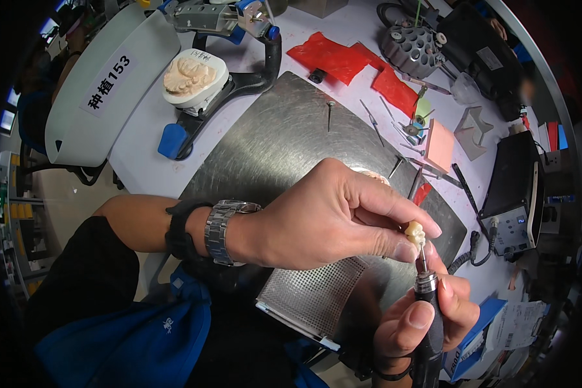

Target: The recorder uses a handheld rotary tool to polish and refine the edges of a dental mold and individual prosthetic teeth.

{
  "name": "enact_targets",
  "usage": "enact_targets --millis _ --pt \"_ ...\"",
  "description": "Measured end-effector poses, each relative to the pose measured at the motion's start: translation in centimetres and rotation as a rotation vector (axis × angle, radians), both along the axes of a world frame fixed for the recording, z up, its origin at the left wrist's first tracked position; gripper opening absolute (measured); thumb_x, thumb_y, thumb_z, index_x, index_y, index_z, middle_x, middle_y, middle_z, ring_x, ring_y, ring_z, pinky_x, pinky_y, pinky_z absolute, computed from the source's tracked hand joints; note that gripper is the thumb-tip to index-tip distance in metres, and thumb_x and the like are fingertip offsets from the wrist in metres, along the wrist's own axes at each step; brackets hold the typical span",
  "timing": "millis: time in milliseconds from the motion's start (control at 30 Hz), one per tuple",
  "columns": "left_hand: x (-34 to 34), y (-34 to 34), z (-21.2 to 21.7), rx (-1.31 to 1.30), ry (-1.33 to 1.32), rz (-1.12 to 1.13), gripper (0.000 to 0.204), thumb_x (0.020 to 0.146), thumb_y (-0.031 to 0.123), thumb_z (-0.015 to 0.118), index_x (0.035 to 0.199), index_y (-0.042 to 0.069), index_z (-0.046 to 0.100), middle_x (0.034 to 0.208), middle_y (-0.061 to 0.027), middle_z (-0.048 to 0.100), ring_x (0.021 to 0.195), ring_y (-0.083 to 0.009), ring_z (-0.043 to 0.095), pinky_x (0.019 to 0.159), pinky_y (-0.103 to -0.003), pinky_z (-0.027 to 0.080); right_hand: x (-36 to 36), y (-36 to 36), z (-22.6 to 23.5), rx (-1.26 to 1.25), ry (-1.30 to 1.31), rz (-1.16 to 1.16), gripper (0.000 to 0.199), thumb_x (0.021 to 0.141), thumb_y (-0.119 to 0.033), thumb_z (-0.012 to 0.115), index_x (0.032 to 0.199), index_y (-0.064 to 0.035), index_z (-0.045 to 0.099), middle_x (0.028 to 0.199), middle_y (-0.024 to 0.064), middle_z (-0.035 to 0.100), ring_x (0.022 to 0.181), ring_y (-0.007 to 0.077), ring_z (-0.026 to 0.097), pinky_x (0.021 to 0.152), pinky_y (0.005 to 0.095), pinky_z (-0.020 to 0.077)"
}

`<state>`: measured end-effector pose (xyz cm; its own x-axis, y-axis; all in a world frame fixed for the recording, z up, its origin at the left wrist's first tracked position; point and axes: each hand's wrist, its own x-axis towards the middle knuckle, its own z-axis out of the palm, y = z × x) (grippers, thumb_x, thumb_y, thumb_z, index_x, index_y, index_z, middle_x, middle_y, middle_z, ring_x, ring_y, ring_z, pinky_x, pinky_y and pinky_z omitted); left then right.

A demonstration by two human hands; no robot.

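Note:
My left hand (310, 220), with a metal watch (221, 231) on its wrist, pinches a small cream-coloured dental crown (414, 231) between thumb and fingers. Below it, my right hand (458, 309) grips a black dental handpiece (428, 323) pointing upward. The handpiece's thin bur (423, 260) reaches the underside of the crown; whether it touches cannot be made out. Both hands are over the right part of a scratched metal plate (265, 139). Behind my left hand, a pale rounded object (374, 175) is mostly hidden.
A plaster dental model (191, 76) sits on an articulator (255, 77) at the far left. Several loose burs (372, 121), a pink block (439, 145) and red sheets (333, 57) lie far right. A control box (512, 194) stands right; a perforated grille (313, 297) is near me.

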<state>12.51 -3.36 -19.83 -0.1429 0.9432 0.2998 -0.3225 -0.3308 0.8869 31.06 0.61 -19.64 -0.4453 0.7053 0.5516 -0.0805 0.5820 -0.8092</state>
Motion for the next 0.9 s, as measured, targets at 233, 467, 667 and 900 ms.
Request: enact_targets --millis 233,467,667,900 --pt "0.1 0.1 -0.1 -0.004 -0.050 -0.035 0.028 0.080 -0.001 0.071 0.108 -0.004 0.067 0.099 -0.0151 0.069 0.090 -0.0146 0.067 0.078 -0.023 0.056 -0.2 -0.1 0.0 0.006 0.022 -0.016 0.032 0.090 -0.026 0.057 0.108 -0.0041 0.042 0.096 0.0191 0.056 0.099 0.0285 0.062 0.094 0.0392 0.0462" --pt "0.1 0.1 0.0 -0.031 -0.059 -0.093 0.032 0.083 -0.001 0.068 0.114 -0.005 0.063 0.100 -0.0127 0.068 0.093 -0.0127 0.065 0.082 -0.022 0.054 -1.0 -0.2 0.4 0.088 0.046 -0.102 0.036 0.090 -0.028 0.058 0.109 -0.0020 0.041 0.089 0.0151 0.052 0.092 0.0288 0.063 0.090 0.0416 0.0498" --pt "0.3 -0.1 0.1 -0.078 -0.173 -0.144 0.033 0.086 0.002 0.066 0.117 -0.005 0.061 0.106 -0.0118 0.066 0.100 -0.0120 0.061 0.086 -0.022 0.051 -0.8 -0.1 -0.1 0.181 0.052 -0.119 0.037 0.090 -0.028 0.058 0.110 -0.0023 0.041 0.090 0.0169 0.054 0.088 0.0270 0.063 0.085 0.0385 0.0504" --pt "0.4 0.0 -0.2 -0.037 0.039 -0.045 0.031 0.084 0.005 0.069 0.114 -0.003 0.064 0.103 -0.0144 0.067 0.095 -0.0154 0.063 0.082 -0.026 0.049 -0.7 -0.3 -0.2 0.224 -0.026 -0.145 0.034 0.091 -0.027 0.058 0.111 -0.0047 0.042 0.094 0.0227 0.059 0.076 0.0181 0.059 0.072 0.0280 0.0467"
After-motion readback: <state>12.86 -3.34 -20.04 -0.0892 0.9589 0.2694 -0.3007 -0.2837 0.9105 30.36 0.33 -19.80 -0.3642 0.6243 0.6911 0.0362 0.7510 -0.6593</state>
